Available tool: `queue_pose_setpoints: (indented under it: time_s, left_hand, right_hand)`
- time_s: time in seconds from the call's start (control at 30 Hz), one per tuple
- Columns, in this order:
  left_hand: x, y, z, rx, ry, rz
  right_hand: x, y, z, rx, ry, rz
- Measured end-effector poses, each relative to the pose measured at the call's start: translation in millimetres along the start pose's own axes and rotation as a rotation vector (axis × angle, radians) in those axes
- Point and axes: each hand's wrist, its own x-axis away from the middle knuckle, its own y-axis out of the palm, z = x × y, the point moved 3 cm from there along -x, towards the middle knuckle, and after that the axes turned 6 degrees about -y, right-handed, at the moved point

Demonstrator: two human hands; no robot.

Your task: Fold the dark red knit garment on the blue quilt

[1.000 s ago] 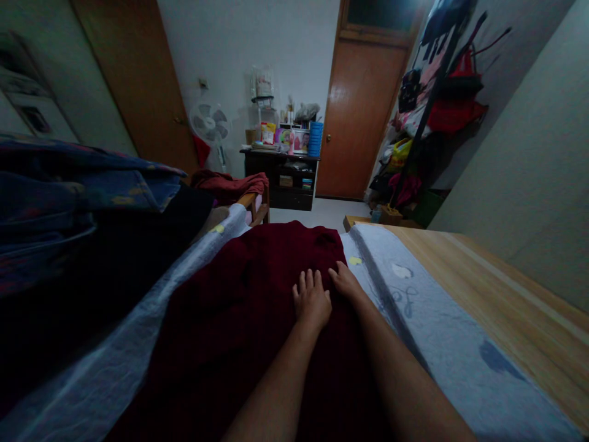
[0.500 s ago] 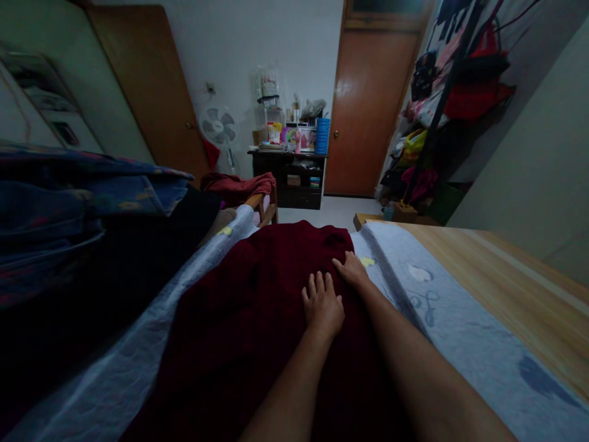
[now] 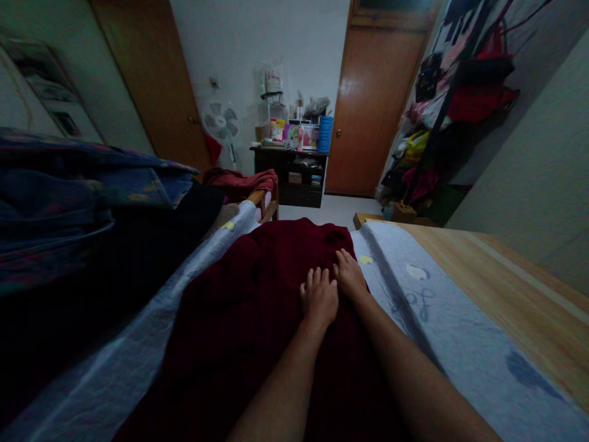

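While the left hand (image 3: pixel 319 298) lies palm down on a maroon cloth (image 3: pixel 239 288), its fingers slightly spread and bent, the right hand (image 3: pixel 350 277) rests just beside it, close to the cloth's right edge. The right fingers are curled and near together; whether they pinch any fabric cannot be told. Beneath, a pale pad (image 3: pixel 464 344) shows to left and right of the cloth, which lies rumpled toward its far end.

Those far folds look like the weak point: pressure on top of them could set creases in. With the hands so close, one could pin what the other tugs, bunching the middle. A hard push toward the far end could carry the edge off the pad and toward the floor (image 3: pixel 350 203). At left, denim (image 3: pixel 151 184) and a black heap (image 3: pixel 170 239) could be snagged by a wide sweep. Dim light might hide a wrinkle in such dark fabric.
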Motion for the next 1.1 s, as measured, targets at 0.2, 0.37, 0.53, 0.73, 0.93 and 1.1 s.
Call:
queue_pose_setpoints:
  time_s: [0.2, 0.37, 0.53, 0.73, 0.93, 1.1]
  left_hand:
    - [-5, -1.2, -5, 0.050, -0.017, -0.005]
    - [-4, 4.5, -6, 0.025, 0.013, 0.012]
    - [-4, 8.3, -8, -0.021, 0.037, -0.006]
    - [-2, 5.8, -8, -0.053, 0.055, -0.011]
    - [-3, 8.4, -8, -0.073, 0.044, -0.017]
    - [-3, 10.7, -9, -0.120, 0.036, -0.001]
  right_hand:
    - [32, -8, -11, 0.028, -0.048, -0.006]
    - [53, -13, -19, 0.027, -0.041, -0.092]
    - [70, -16, -23, -0.023, -0.014, -0.283]
    - [91, -21, -29, -0.068, 0.042, -0.275]
    - [102, -25, -37, -0.069, 0.078, -0.192]
    - [101, -29, -38, -0.050, 0.065, -0.189]
